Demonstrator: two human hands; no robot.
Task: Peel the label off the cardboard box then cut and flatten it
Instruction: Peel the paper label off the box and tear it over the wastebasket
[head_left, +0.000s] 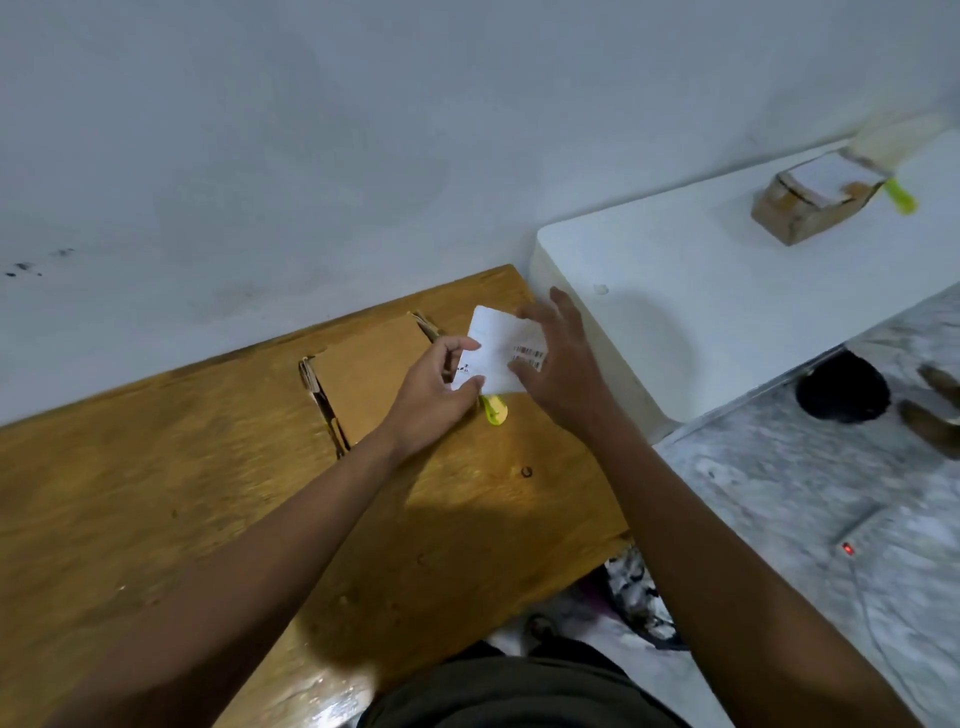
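A brown cardboard box (363, 374) lies flat on the wooden table (156, 467) near the wall. A white label (498, 343) with a barcode hangs over the box's right edge. My left hand (441, 384) pinches the label's lower left side. My right hand (561, 364) has spread fingers touching the label's right side by the barcode. A yellow-green cutter (493, 410) lies on the table just below the label, partly hidden by my left hand.
A white table (701, 291) stands to the right, with a second labelled cardboard box (810, 202) and another yellow-green cutter (901, 196) on it. A black round object (841, 389) and a cable with a red light (848, 548) lie on the marble floor.
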